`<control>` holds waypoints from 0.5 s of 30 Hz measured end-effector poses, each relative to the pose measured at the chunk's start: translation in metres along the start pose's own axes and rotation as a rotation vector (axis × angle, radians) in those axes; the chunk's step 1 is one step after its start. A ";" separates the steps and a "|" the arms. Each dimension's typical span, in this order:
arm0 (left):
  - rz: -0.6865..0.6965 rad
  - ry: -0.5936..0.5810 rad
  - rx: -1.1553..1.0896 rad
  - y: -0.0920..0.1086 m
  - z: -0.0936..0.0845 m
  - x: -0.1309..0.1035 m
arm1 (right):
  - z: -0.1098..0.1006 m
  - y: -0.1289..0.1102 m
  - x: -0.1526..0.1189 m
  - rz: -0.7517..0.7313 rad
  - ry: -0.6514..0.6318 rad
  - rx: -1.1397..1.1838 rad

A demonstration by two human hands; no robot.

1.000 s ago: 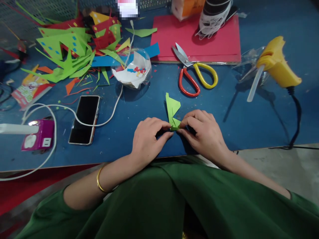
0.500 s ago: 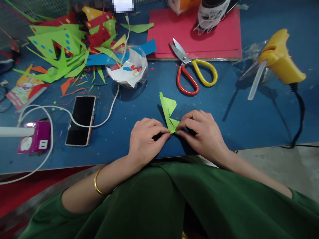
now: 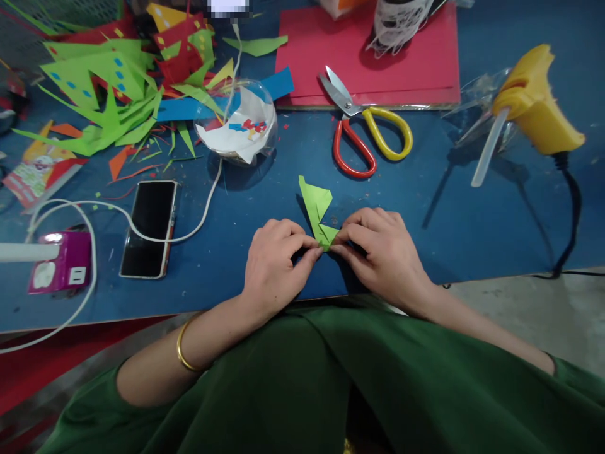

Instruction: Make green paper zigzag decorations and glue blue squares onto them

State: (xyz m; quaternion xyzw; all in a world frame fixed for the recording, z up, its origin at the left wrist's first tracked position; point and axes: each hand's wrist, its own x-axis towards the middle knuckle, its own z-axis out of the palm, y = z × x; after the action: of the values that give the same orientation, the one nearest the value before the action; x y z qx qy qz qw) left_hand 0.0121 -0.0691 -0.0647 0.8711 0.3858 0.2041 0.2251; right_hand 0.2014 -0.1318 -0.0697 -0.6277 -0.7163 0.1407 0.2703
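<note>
A folded piece of light green paper (image 3: 316,203) stands between my hands near the table's front edge, its pointed end leaning up and away from me. My left hand (image 3: 278,260) pinches its lower left corner between thumb and forefinger. From the other side, my right hand (image 3: 384,253) grips the lower right corner with thumb and fingertips. Both hands rest low over the blue table, and the fingertips hide the paper's bottom edge. Beyond the paper lie scissors (image 3: 348,108) with one red and one yellow handle, blades parted.
A yellow glue gun (image 3: 536,104) stands at the right, its black cord trailing off the edge. Red sheets (image 3: 312,57) lie at the back. At the left are a clear bowl (image 3: 270,129) with paper bits, green paper cutouts (image 3: 101,75), a phone (image 3: 149,227) and a white cable (image 3: 208,211).
My hands keep their pinch on the green paper, with hardly any movement. The whole view has shifted slightly, so the things at the back sit a little higher and farther left.
</note>
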 end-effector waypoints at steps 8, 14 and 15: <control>-0.042 -0.005 0.036 0.005 0.001 0.002 | 0.001 -0.003 0.000 0.010 0.011 -0.064; -0.058 0.031 0.037 0.007 0.003 0.000 | 0.002 -0.003 0.000 0.022 0.015 -0.057; -0.055 0.035 0.037 0.007 0.003 0.000 | 0.002 -0.003 0.000 0.023 0.014 -0.057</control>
State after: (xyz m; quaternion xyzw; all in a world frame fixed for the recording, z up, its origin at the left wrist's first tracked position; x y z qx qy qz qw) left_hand 0.0176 -0.0742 -0.0637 0.8606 0.4171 0.2060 0.2075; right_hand 0.1983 -0.1319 -0.0696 -0.6444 -0.7107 0.1191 0.2558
